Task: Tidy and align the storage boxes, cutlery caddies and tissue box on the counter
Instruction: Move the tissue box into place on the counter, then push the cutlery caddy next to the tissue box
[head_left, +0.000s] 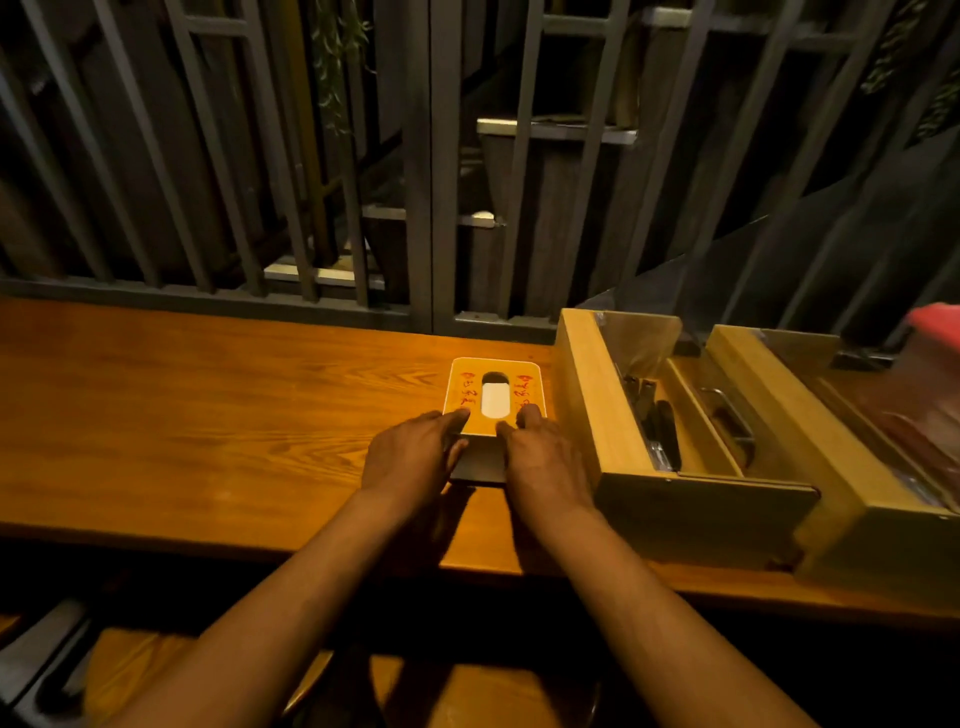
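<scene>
Both hands' fingers (460, 415) on tissue box (493, 374) near edge, w/ caddy (613, 415) beside.

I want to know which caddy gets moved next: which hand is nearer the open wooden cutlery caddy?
Right. The right hand rests on the tissue box beside the cutlery caddy; the left hand is on the box's far side.

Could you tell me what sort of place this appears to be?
Probably a restaurant's counter seating: a long wooden counter holds a tissue box and wooden cutlery caddies with utensils, set against a slatted screen.
</scene>
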